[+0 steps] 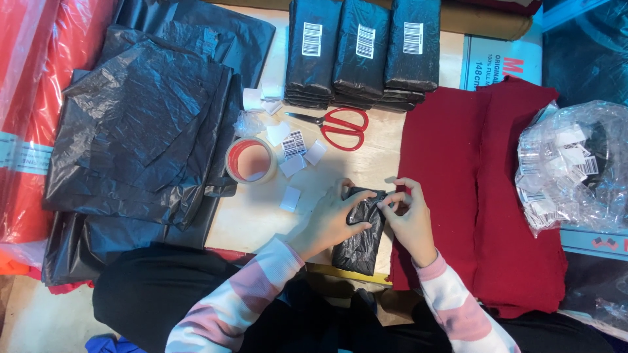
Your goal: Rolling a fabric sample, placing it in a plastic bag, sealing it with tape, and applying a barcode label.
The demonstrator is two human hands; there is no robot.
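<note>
Low in the frame's centre, a folded black plastic bag packet (pixel 359 236) lies glossy and crinkled, long axis running near-to-far. The left hand (pixel 331 219) presses its upper end; the right hand (pixel 411 221) pinches that edge. Beyond lie a tape roll (pixel 250 160) and red scissors (pixel 340 126).

Long sleeves on both arms, banded in broad pink and white stripes, soft knit, cuffs snug at the wrists. Bare left hand (pixel 330 219) and right hand (pixel 411 219), no rings, no watch. Dark black clothing over the lap below.
</note>
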